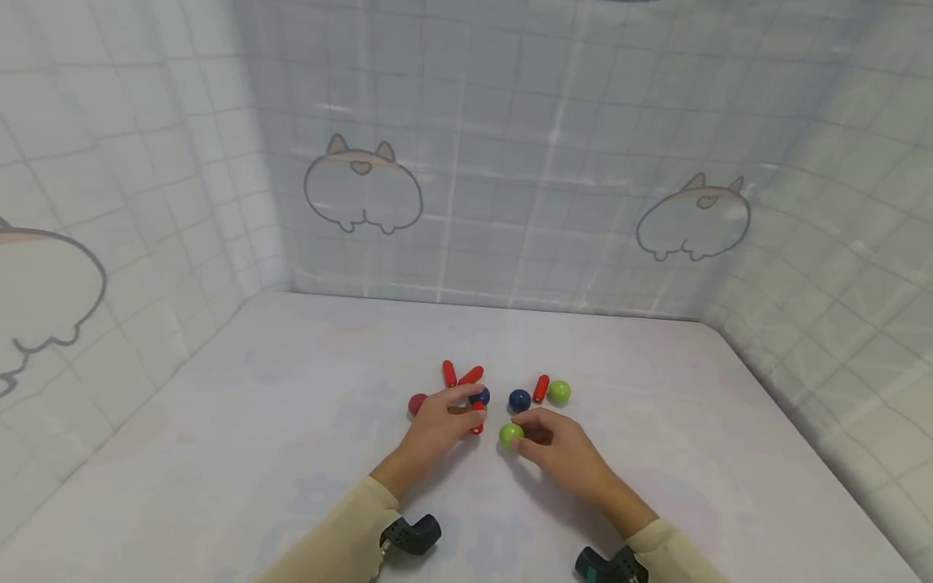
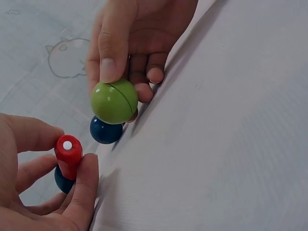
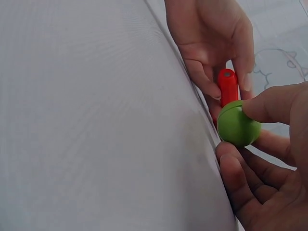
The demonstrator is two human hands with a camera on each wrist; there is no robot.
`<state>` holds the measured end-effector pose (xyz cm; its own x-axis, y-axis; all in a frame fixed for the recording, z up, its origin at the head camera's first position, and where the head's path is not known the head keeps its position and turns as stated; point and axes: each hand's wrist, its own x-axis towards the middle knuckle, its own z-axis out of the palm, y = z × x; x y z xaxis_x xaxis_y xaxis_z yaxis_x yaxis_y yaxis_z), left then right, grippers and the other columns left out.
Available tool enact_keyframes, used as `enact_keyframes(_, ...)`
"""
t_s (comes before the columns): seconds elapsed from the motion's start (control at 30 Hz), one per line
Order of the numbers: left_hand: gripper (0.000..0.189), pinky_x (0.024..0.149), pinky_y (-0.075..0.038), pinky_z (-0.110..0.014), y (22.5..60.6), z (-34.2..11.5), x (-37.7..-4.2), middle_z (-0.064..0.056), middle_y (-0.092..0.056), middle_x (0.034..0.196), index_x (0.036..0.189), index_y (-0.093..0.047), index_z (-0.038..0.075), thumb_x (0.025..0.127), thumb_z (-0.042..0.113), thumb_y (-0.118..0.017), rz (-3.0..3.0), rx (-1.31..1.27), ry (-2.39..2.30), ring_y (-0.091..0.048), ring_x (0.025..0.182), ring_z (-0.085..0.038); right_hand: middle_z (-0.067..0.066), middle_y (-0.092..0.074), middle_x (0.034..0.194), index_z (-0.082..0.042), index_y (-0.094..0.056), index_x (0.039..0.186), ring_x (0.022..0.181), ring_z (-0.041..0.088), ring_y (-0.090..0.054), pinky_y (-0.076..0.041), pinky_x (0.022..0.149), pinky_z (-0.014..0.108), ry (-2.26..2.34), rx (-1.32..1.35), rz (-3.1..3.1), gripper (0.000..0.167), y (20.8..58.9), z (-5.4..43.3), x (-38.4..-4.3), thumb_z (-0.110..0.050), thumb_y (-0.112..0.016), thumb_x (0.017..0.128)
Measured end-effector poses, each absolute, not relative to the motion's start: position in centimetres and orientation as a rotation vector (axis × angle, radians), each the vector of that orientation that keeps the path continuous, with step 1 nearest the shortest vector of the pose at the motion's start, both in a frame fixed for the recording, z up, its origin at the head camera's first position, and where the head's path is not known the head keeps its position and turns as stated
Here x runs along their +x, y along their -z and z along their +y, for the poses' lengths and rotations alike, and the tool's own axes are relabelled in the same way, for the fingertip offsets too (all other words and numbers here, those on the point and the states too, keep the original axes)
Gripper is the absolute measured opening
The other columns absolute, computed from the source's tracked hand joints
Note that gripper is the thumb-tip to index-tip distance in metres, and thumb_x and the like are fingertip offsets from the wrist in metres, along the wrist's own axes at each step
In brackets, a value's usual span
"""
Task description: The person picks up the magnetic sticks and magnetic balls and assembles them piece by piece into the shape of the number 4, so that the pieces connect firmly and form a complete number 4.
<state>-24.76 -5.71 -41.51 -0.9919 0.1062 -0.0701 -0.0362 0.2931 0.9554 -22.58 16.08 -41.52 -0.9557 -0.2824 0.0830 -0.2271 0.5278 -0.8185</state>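
Observation:
My left hand (image 1: pixel 432 427) pinches a short red rod (image 2: pixel 69 156) between thumb and fingertips. The rod's visible end has a small pale spot in the left wrist view. Opposite it, my right hand (image 1: pixel 564 453) pinches a glossy green ball (image 3: pixel 238 124), which has a thin seam line. The two held pieces are apart, with a small gap between the hands. A dark blue ball (image 1: pixel 481 396) is partly hidden behind the left fingers. Just beyond the right fingertips sits a second dark blue ball (image 1: pixel 520 400).
A red ball (image 1: pixel 417 404) lies left of the left hand. Two loose red rods (image 1: pixel 449 373) lie behind that hand. Another red rod (image 1: pixel 540 389) rests beside a second green ball (image 1: pixel 560 392). The white table (image 1: pixel 219 421) is enclosed by tile-patterned curtains (image 1: pixel 496 162).

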Motion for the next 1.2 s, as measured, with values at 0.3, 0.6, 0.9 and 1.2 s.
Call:
enact_keyframes(0.3, 0.039, 0.088, -0.056, -0.035, 41.54, -5.73, -24.72, -0.009, -0.056, 0.135, 0.131, -0.068, 0.019, 0.092, 0.022, -0.073, 2.43, 0.058, -1.795, -0.059, 0.111, -0.025, -0.003, -0.069, 0.105, -0.012, -0.07, 0.117, 0.092, 0.016, -0.065, -0.055, 0.078, 0.028, 1.432, -0.439, 2.674, 0.029, 41.39, 15.8, -22.69, -0.023, -0.074, 0.091)
enact_keyframes(0.6, 0.039, 0.091, -0.055, -0.038, 41.43, -5.7, -24.6, -0.01, -0.055, 0.138, 0.129, -0.068, 0.018, 0.091, 0.019, -0.073, 2.435, 0.076, -1.782, -0.057, 0.117, -0.027, -0.004, -0.069, 0.105, -0.012, -0.07, 0.116, 0.093, 0.015, -0.065, -0.054, 0.081, 0.028, 1.438, -0.444, 2.672, 0.028, 41.69, 15.86, -22.85, -0.023, -0.074, 0.091)
enact_keyframes(0.9, 0.042, 0.092, -0.054, -0.042, 41.27, -5.77, -24.45, -0.011, -0.053, 0.142, 0.131, -0.067, 0.018, 0.09, 0.011, -0.07, 2.444, 0.083, -1.738, -0.054, 0.124, -0.031, -0.003, -0.069, 0.105, -0.012, -0.07, 0.116, 0.093, 0.017, -0.065, -0.055, 0.079, 0.03, 1.46, -0.443, 2.646, 0.027, 41.66, 15.67, -22.82, -0.022, -0.073, 0.091)
enact_keyframes(1.2, 0.046, 0.091, -0.055, -0.042, 41.27, -6.16, -24.53, -0.01, -0.052, 0.143, 0.134, -0.065, 0.018, 0.089, 0.01, -0.071, 2.441, 0.081, -1.741, -0.053, 0.124, -0.031, -0.003, -0.069, 0.105, -0.012, -0.07, 0.116, 0.094, 0.017, -0.066, -0.055, 0.08, 0.03, 1.473, -0.452, 2.644, 0.027, 41.59, 15.28, -22.91, -0.022, -0.073, 0.091)
